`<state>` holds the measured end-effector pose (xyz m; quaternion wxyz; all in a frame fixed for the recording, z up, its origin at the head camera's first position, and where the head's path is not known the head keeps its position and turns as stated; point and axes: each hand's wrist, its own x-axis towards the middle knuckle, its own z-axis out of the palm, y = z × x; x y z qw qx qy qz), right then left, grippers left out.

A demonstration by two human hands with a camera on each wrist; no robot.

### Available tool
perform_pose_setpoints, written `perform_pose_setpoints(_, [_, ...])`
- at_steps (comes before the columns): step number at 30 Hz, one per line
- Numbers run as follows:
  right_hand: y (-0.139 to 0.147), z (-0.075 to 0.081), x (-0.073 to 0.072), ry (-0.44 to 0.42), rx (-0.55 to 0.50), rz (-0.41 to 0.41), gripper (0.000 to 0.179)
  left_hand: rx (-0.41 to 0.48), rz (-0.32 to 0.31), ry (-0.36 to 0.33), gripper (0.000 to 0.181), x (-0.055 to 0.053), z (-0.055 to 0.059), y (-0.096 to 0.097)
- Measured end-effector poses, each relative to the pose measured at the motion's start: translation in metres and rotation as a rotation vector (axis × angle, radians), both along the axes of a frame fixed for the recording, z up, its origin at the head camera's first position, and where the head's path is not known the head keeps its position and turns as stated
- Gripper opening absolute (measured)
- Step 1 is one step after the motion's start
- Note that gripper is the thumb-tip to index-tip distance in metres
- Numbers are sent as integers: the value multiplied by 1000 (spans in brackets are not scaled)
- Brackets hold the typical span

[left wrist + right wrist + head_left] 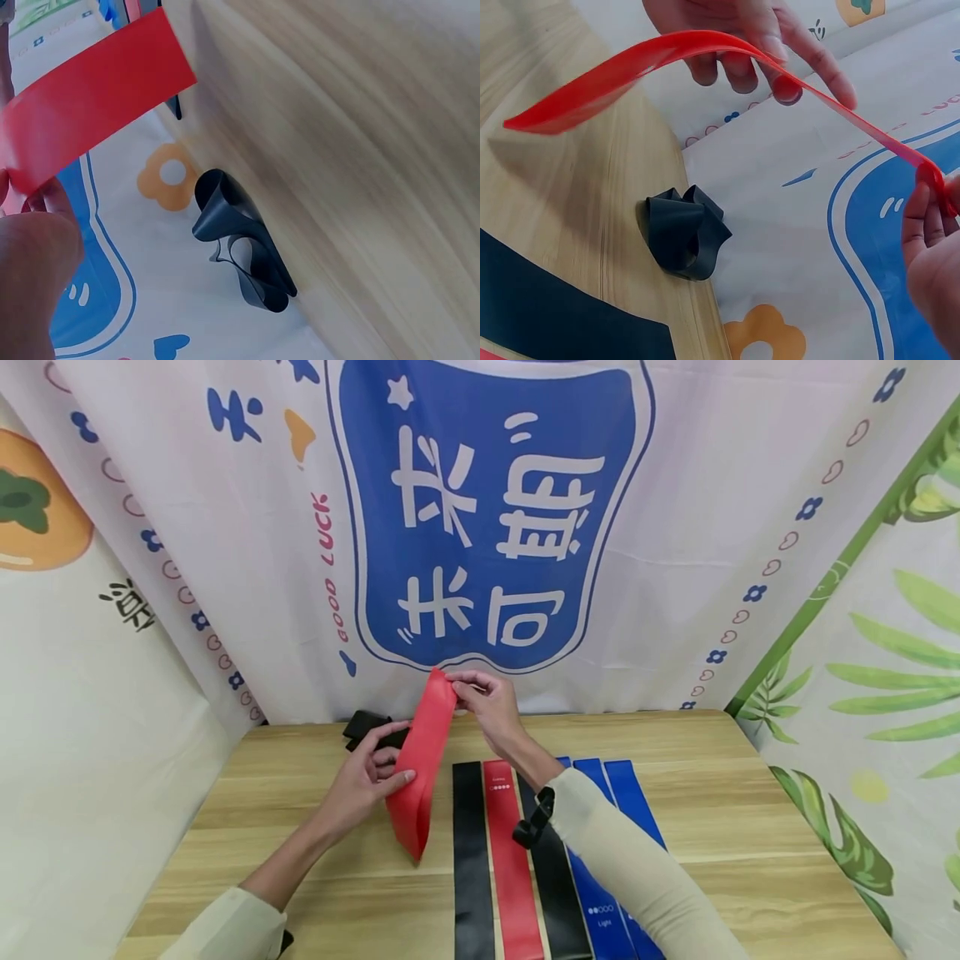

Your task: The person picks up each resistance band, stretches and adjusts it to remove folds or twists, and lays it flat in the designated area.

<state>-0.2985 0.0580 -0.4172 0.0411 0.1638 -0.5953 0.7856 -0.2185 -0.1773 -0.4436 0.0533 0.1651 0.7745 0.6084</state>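
Observation:
A red resistance band (pixel 426 743) is held up off the table in both hands, its lower end hanging free. My right hand (pixel 487 703) pinches its upper end between thumb and fingers. Lower down, my left hand (pixel 367 777) holds the band with the thumb in front and the fingers behind; the right wrist view shows this left hand (pixel 757 45) from the far side. Behind the left hand a crumpled black band (pixel 365 724) lies at the table's back edge, and its loops show in the left wrist view.
Flat bands lie side by side on the wooden table (pixel 330 893): a black band (pixel 471 860), another red band (pixel 512 852), a second black band (pixel 557 877) and blue bands (pixel 633 793), partly under the right forearm. A printed cloth (pixel 675 568) hangs behind the table.

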Motion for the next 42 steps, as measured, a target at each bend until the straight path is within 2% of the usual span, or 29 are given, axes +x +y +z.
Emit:
perform_pose_setpoints(3, [0, 0, -1, -3, 0, 14, 29, 15, -29, -17, 74, 4, -2, -1])
perform_pose_setpoints(9, [1, 2, 0, 11, -4, 43, 33, 52, -136, -21, 65, 13, -7, -2])
perform_pose_setpoints(15, [2, 7, 1, 26, -7, 41, 34, -13, -169, -18, 50, 20, -12, -1])
perform_pose_setpoints(26, [3, 15, 1, 56, -4, 6, 29, -37, -156, -20, 45, 24, -21, 0])
perform_pose_setpoints(29, [4, 17, 2, 62, -1, 3, 29, -46, -121, 1, 40, 24, -23, 1])
perform_pose_setpoints(35, [5, 22, 5, 76, 27, -7, 30, -91, -2, 61, 30, 26, -25, 3])
perform_pose_setpoints(38, [5, 24, 5, 86, 28, -7, 30, -91, 25, 67, 29, 27, -26, 2])
perform_pose_setpoints(42, [5, 27, 4, 92, 25, -8, 31, -103, 31, 72, 30, 29, -26, -1])
